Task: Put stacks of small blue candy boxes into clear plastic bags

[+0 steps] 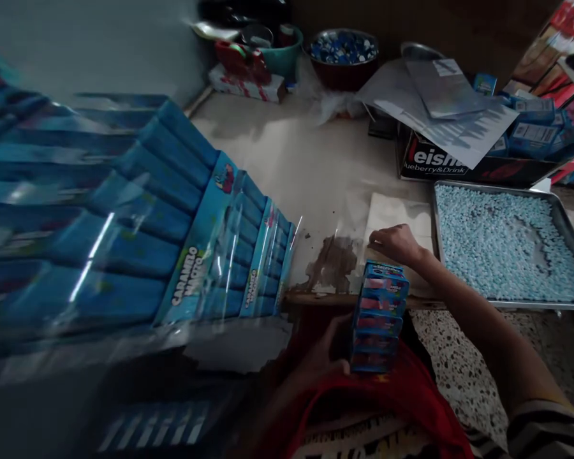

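Stack of boxes (379, 317): several small blue cartons with pink-red print, piled flat one on another.
Pose of stack: an upright column, leaning a little, its narrow printed faces turned towards the person.
Place of stack: just off the table's front edge, held at its lower left side by the left hand (323, 357).
White sheet (399, 210): a plain, pale rectangle of paper.
Place of sheet: flat on the tabletop, just behind the stack, with the right hand (397, 245) resting on its near part.
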`<state>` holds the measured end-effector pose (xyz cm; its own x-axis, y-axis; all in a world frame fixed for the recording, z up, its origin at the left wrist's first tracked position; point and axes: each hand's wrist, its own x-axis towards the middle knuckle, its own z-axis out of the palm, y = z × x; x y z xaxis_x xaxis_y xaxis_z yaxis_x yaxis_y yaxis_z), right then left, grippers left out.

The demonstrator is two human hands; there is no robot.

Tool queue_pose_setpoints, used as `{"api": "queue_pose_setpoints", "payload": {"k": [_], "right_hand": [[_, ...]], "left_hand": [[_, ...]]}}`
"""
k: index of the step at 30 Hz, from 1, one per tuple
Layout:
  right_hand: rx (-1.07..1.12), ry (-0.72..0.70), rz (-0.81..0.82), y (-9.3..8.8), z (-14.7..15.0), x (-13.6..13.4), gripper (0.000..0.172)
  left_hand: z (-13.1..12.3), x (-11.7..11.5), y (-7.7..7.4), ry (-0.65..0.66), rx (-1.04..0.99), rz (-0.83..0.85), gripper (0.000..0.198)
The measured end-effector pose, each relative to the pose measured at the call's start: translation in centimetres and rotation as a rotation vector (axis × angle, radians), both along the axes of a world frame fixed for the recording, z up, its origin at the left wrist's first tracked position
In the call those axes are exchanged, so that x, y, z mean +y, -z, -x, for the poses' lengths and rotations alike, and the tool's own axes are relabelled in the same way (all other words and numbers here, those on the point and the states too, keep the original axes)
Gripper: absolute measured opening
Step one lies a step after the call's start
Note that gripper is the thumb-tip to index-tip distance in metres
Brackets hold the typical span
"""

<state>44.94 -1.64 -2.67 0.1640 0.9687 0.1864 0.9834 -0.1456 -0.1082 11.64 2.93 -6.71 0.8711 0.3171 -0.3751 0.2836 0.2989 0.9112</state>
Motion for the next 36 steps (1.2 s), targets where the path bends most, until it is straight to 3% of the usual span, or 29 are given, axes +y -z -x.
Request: {"api": "queue_pose_setpoints", "payload": {"k": [2, 3, 7, 10, 12, 14, 19, 22, 25, 30, 33, 36], "right_hand": [[0.018, 0.019, 0.033, -0.6, 0.1, -0.3, 0.022], [0.018, 0.022, 0.051, -0.9, 0.2, -0.4, 0.021], [0.012, 0.007, 0.099, -1.9, 0.7, -0.2, 0.019], [0.023, 0.017, 0.09, -2.0, 0.9, 0.2, 0.016], [0.041, 0.03, 0.086, -1.9, 0.9, 0.0, 0.015], [0.064, 0.034, 0.092, -1.8, 0.9, -0.8, 0.014], [0.087, 0.132, 0.11, -1.6, 1.8, -5.0, 0.013], [0.118, 0.192, 0.098, -1.4, 3.0, -7.3, 0.021], [0.238, 0.286, 0.047, -2.0, 4.1, -8.7, 0.023], [0.369, 0.344, -0.195, -4.7, 6.5, -10.4, 0.017], [0.302, 0.361, -0.441, -5.3, 9.0, -11.3, 0.018], [0.158, 0.427, -0.728, -4.4, 11.5, -11.3, 0.017]], "left_hand": [[-0.5, 1.6, -2.4, 0.045, 0.047, -0.294, 0.039], [-1.2, 2.3, -3.8, 0.014, 0.05, -0.467, 0.03], [-7.7, 5.4, -8.0, -0.24, -0.211, -1.163, 0.02], [-13.6, 7.7, -8.4, -0.099, -0.263, -1.576, 0.03], [-16.0, 8.8, -7.6, 0.021, -0.164, -1.732, 0.021], [-16.7, 9.3, -6.6, 0.086, -0.065, -1.8, 0.011], [-15.1, 8.8, -5.2, 0.216, 0.062, -1.834, 0.016], [-14.3, 8.4, -5.9, 0.254, 0.061, -1.836, 0.017], [-13.5, 7.6, -7.7, 0.251, -0.059, -1.814, 0.018], [-10.5, 4.2, -10.2, -0.002, -0.249, -1.844, 0.019], [-8.7, 2.2, -9.8, -0.206, -0.336, -1.808, 0.011], [-7.9, 0.9, -8.6, -0.439, -0.405, -1.811, 0.01]]}}
